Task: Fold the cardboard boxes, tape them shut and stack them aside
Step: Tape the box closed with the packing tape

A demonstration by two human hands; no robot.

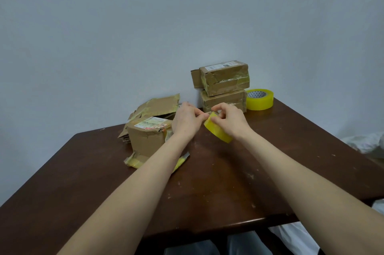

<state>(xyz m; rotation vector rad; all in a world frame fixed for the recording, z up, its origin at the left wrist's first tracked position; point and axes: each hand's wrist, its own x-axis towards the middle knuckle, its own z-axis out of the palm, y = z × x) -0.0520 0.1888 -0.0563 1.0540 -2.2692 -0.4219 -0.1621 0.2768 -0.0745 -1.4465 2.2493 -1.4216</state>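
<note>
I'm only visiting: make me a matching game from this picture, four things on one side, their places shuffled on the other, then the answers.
1. nearer tape roll
2. farther tape roll
3. taped boxes
4. unsealed box

A. stacked against the wall
B. held by left hand and right hand
C. on the table, right of the stack
D. by the table's left edge

Pairs: 1-B, 2-C, 3-A, 4-D

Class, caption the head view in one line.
Left hand and right hand hold a tape roll near a box; taped boxes behind.
</note>
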